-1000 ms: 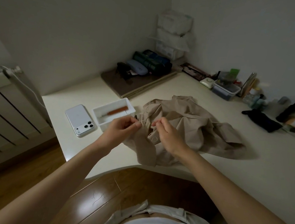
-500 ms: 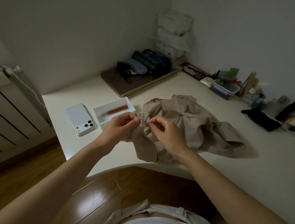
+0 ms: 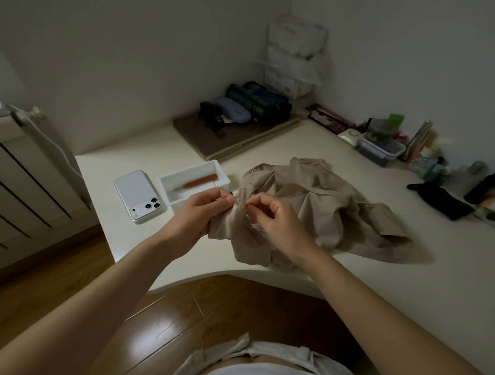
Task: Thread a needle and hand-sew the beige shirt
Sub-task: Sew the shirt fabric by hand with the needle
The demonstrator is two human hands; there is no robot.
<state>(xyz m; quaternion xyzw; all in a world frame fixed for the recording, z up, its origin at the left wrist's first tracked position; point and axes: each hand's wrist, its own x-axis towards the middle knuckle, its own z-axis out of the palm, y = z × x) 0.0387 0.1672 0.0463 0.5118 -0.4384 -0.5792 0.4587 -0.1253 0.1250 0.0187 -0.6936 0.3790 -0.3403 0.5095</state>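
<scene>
**Close Work at the Table's Edge**

A cream-white table (image 3: 382, 295) with a curved near edge carries the job. A crumpled beige shirt (image 3: 330, 209) lies heaped in its middle, and one bunched fold is drawn forward to the near edge, where the person works on it.

The left hand (image 3: 197, 212) grips that fold, fingers (image 3: 226, 198) curled and thumb pressed against the cloth. The right hand (image 3: 282, 219) meets it just beside, thumb and forefinger pinched shut at the same fold and the other fingers (image 3: 263, 209) loosely curled. The needle and thread are too small to make out in the dim light.

Toward the table's left edge lies a white smartphone (image 3: 139, 195), camera side up. Between it and the shirt sits a shallow white plastic tray (image 3: 225, 177) holding an orange-handled tool (image 3: 200, 180).

The stitching appears to be under way, and the risks look small but real. With the two pinches almost touching, a point pushed through could prick the left fingertips. The cloth is bunched, so a stitch might catch a second layer beneath. A sharp tug could also pull the thread out of the needle's eye.
</scene>
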